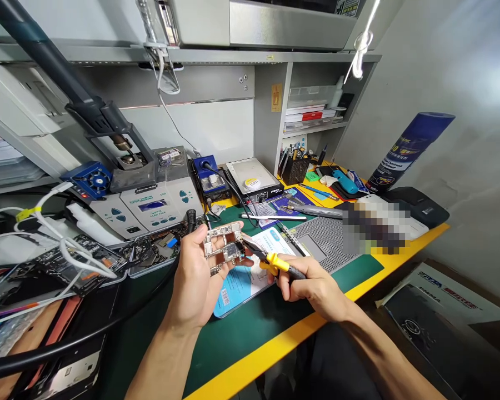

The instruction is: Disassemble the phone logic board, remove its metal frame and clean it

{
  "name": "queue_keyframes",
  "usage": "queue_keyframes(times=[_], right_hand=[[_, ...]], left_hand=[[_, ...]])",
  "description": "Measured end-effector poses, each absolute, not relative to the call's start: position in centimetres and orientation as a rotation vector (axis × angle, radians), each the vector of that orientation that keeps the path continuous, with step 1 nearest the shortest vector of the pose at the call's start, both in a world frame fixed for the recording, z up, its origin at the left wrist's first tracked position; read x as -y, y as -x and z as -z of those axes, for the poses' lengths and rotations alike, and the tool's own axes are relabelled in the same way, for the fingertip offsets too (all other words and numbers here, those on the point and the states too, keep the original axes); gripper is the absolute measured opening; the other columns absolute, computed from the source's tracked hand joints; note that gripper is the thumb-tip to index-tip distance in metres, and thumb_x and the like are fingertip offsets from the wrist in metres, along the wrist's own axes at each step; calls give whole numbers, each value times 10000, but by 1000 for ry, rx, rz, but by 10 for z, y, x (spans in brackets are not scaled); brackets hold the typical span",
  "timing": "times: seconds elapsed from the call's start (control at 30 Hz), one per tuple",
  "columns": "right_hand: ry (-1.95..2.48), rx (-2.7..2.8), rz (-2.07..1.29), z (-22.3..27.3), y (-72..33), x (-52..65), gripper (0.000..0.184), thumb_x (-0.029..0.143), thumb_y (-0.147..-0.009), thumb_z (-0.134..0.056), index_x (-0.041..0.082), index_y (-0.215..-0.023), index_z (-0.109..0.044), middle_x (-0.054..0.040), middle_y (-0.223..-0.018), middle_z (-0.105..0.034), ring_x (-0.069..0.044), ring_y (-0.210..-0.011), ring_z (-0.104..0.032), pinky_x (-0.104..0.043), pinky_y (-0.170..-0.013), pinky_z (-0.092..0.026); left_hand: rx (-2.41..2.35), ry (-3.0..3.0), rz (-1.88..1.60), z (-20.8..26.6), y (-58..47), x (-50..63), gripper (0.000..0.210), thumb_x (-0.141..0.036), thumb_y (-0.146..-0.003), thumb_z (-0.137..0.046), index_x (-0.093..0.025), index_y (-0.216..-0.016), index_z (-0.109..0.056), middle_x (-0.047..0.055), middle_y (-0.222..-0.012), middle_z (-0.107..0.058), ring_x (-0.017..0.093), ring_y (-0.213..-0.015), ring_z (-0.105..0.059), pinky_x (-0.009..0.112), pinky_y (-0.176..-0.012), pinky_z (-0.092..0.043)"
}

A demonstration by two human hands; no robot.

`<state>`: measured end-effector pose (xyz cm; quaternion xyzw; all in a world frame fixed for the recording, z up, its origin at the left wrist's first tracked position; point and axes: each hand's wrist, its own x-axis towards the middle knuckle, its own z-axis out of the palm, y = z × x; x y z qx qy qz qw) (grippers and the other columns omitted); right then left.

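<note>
My left hand (195,278) grips a small phone circuit board (223,244) by its edges, with chips and metal shields facing me. My right hand (310,286) is closed around yellow-and-black pliers (278,262), whose jaws reach the board's right edge. Whether the jaws bite on the board or only touch it, I cannot tell. Below the board, a blue-and-white package (233,297) lies on the green mat (208,355).
A hot-air rework station (152,205) stands at the back left, with its black hose (137,308) crossing the mat. Loose circuit boards (154,250) fill a tray. A perforated metal plate (337,239) lies right, near a tall blue spray can (408,153).
</note>
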<state>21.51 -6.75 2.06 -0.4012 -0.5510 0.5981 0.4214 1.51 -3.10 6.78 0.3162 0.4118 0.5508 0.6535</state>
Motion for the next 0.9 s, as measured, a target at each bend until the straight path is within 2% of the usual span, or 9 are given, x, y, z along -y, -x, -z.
queue_keyframes(times=[0.13,0.33,0.5,0.67,0.9], right_hand=[[987,1364,-1501,-18,-216,67,90,124,-514,-559,158,-531,-641,-60,-835,-653,-192,-825,-564,-279,-651,-375],[923,1302,-1551,-11,-215,68,108,115,-508,-573,161,-546,-663,-48,-813,-651,-180,-795,-552,-283,-669,-378],[868,1264,-1594,-7,-211,67,102,101,-517,-577,153,-548,-659,-51,-818,-654,-173,-787,-541,-283,-672,-373],[842,1231,-1631,-7,-209,67,94,92,-510,-564,142,-537,-639,-65,-823,-659,-159,-730,-493,-282,-632,-360],[795,1152,-1714,3,-210,69,106,104,-515,-557,137,-581,-632,-59,-815,-645,-132,-642,-428,-274,-569,-290]], left_hand=[[-972,-686,-1277,-66,-21,31,455,-477,-920,-531,-111,-1015,-785,105,-901,-791,238,-822,-729,335,-757,-615],[-1022,-669,-1351,-62,-21,31,427,-500,-908,-540,-160,-940,-797,82,-889,-791,279,-875,-736,380,-762,-632],[-1035,-640,-1376,-62,-22,32,460,-502,-897,-532,-132,-908,-805,101,-925,-799,264,-894,-739,333,-766,-635],[-1049,-605,-1413,-66,-26,33,418,-485,-870,-576,-128,-897,-791,128,-1031,-804,265,-940,-740,333,-772,-636],[-1025,-539,-1400,-68,-27,35,401,-469,-874,-568,-123,-883,-771,148,-1033,-803,282,-1008,-731,353,-805,-636]])
